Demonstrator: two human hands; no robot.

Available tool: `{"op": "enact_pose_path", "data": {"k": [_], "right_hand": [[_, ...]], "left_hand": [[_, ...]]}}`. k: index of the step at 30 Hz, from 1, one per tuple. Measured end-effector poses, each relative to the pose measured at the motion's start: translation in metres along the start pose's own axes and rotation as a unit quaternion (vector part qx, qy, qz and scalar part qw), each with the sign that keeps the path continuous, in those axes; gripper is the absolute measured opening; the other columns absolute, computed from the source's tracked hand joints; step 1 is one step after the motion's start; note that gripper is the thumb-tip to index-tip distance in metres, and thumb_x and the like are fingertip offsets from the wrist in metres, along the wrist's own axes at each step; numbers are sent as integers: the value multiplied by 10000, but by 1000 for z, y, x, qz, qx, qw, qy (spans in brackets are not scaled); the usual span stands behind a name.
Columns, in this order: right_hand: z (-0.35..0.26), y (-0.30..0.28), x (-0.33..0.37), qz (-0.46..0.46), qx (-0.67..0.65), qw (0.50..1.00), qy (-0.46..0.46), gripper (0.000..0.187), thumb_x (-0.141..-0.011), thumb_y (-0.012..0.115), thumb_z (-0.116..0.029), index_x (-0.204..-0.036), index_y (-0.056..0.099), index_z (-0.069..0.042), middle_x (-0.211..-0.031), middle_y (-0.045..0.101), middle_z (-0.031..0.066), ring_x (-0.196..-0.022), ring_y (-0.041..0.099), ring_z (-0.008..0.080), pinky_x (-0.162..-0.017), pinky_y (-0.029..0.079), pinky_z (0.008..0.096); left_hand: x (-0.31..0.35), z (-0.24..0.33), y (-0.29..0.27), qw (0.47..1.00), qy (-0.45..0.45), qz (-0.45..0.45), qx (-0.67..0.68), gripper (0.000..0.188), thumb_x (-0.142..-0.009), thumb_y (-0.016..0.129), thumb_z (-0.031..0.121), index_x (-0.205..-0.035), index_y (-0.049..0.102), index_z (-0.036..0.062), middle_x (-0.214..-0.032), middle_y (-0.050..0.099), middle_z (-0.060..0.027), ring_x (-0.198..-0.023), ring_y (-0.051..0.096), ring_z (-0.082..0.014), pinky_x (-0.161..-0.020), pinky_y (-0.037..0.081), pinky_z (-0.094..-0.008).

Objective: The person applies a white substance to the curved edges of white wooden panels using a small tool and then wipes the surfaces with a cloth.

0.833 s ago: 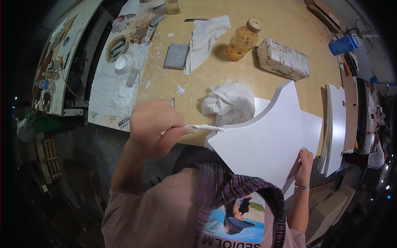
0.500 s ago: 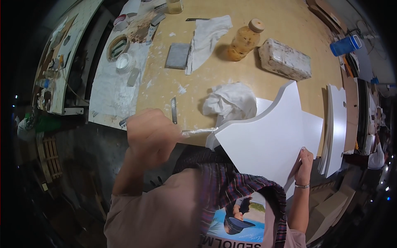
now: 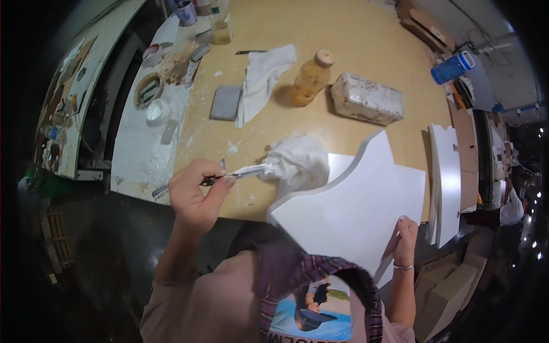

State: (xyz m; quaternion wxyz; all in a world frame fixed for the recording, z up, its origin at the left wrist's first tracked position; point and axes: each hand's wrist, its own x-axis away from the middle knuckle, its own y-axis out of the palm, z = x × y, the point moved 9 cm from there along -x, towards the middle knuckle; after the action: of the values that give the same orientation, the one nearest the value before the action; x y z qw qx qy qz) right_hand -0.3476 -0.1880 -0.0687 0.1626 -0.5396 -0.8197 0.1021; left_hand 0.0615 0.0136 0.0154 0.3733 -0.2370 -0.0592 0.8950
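Note:
In my left hand (image 3: 197, 197) is a slim spatula (image 3: 243, 171), pinched by its dark handle, its blade coated with white paste. The blade's tip meets a crumpled white rag (image 3: 300, 166) near the table's front edge; whether it presses into the cloth I cannot tell. My right hand (image 3: 406, 235) grips the lower right edge of a white curved panel (image 3: 349, 214), thumb on its face. That panel leans at the table's front edge, its left corner close to the rag. Part of another white board (image 3: 339, 167) shows behind it.
On the wooden table (image 3: 257, 23) stand an amber bottle (image 3: 311, 80) and a stained wrapped block (image 3: 366, 98). A grey pad (image 3: 225, 103) lies beside a flat cloth (image 3: 263, 86). An open white jar (image 3: 158, 112) sits left. Several white panels (image 3: 446, 188) stand at right.
My left hand has turned, and the spatula has moved from the panel's left edge to the crumpled rag. The right hand keeps its grip on the panel; the whole view has shifted.

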Motion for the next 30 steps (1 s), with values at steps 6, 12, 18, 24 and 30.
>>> {"op": "enact_pose_path", "data": {"k": [6,12,18,24,30], "right_hand": [[-29,-13,18,28,46,998,-16,497,-907,555,-371,-582,359,-50,-574,311,-42,-567,274,62,-504,202,258],[-39,-23,31,63,64,996,-19,473,-907,558,-342,-590,371,-44,-577,327,-35,-560,290,65,-493,228,258],[-35,-23,32,63,71,995,-20,428,-895,567,-286,-594,381,-44,-572,330,-36,-551,302,59,-486,238,248],[-39,-22,37,71,74,994,-37,449,-901,566,-316,-594,380,-47,-559,326,-38,-537,294,58,-471,234,245],[-48,-22,41,89,98,990,-49,472,-900,574,-351,-596,379,-45,-553,330,-37,-540,300,58,-472,241,245]], "left_hand": [[8,-32,18,973,-137,-8,186,68,-871,561,-34,-866,500,-5,-684,538,-33,-572,494,-65,-531,410,-196],[3,-40,31,955,-181,-16,236,42,-906,518,32,-877,494,13,-673,501,-13,-556,464,-70,-587,426,-225],[5,-48,45,912,-208,-12,353,54,-900,535,39,-919,495,7,-664,502,-21,-590,486,-92,-612,435,-247],[5,-45,58,896,-224,-27,383,80,-894,521,22,-965,488,4,-710,518,-30,-613,496,-99,-616,435,-248],[-5,-38,67,903,-229,-38,362,210,-858,574,61,-1030,467,6,-715,503,-31,-625,485,-100,-669,440,-250]]}}
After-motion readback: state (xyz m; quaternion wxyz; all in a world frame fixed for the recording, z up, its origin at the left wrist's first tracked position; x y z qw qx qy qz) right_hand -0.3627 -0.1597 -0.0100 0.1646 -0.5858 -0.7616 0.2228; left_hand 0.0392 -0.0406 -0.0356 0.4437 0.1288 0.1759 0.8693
